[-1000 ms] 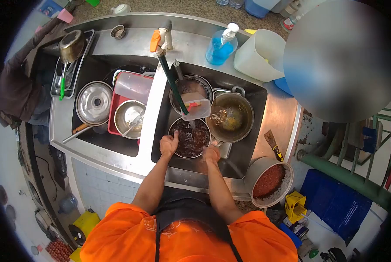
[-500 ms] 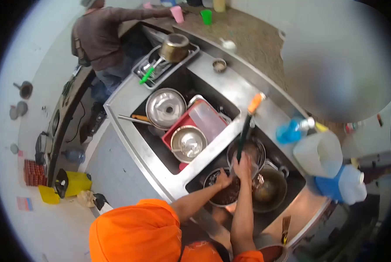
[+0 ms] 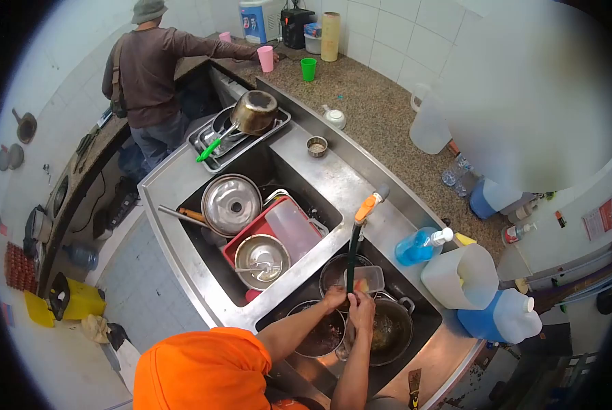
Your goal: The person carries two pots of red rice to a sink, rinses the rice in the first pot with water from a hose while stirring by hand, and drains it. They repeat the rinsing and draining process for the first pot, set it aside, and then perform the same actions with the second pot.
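Over the right sink basin, my right hand (image 3: 362, 311) is closed round the lower end of a dark green hose (image 3: 351, 263), which hangs from an orange tap fitting (image 3: 365, 207). My left hand (image 3: 334, 298) is beside it, fingers bent in towards the hose end; what they grip is hidden. Just beyond both hands is a clear plastic container (image 3: 372, 277) with something yellow and red in it. A pot with dark liquid (image 3: 317, 336) lies under my left forearm. To the right stands a wide pan with murky water (image 3: 393, 331); another pot (image 3: 333, 271) is behind.
The left basin holds a round metal lid (image 3: 231, 205), a red tub (image 3: 234, 249) and a metal bowl (image 3: 262, 260). Blue soap (image 3: 415, 249), a white jug (image 3: 456, 277) and a blue jug (image 3: 497, 316) line the right edge. A person (image 3: 145, 75) reaches to a pink cup (image 3: 265, 59).
My left hand has come up out of the left pot to beside the hose end. My right hand has moved down the hose. The view has shifted, showing more of the back counter.
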